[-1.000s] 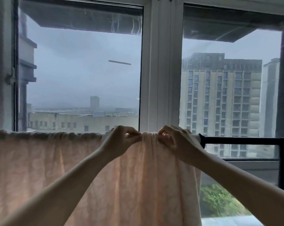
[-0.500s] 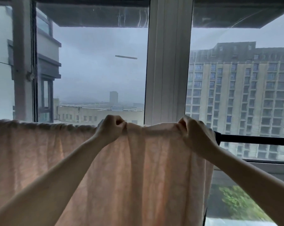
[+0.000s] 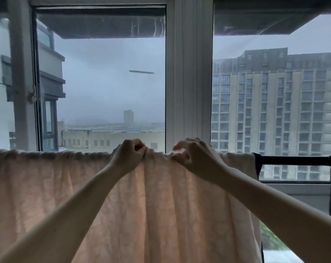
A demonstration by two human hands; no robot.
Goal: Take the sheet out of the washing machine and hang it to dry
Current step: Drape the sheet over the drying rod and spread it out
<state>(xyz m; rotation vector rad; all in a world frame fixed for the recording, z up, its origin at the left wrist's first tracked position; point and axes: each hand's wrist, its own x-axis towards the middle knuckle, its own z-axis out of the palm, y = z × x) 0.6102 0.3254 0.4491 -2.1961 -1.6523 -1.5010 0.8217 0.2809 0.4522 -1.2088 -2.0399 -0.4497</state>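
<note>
Since half a second ago the right hand point(image 3: 198, 158) has come back in along the top of the sheet point(image 3: 161, 215). It now sits near the left hand point(image 3: 127, 155), with only a short bunched stretch of cloth between them, where before it was out by the sheet's right edge. The left fingers point(image 3: 139, 148) are curled tight and pinch the top fold. The right fingers point(image 3: 182, 147) are curled as well, thumb and forefinger nipping a small ridge of cloth. Both grips sit right at the fold, probably so the cloth can be drawn sideways and its gathers spread without dragging the sheet off its support. The pale peach sheet is draped over a dark rail point(image 3: 294, 160), which shows bare only to the right of the cloth. It hangs down in long soft folds toward the person, still puckered along the top on the left. Daylight glows through it from behind, past the white window frame point(image 3: 189, 73). Hanging looks nearly done, with smoothing left.
</note>
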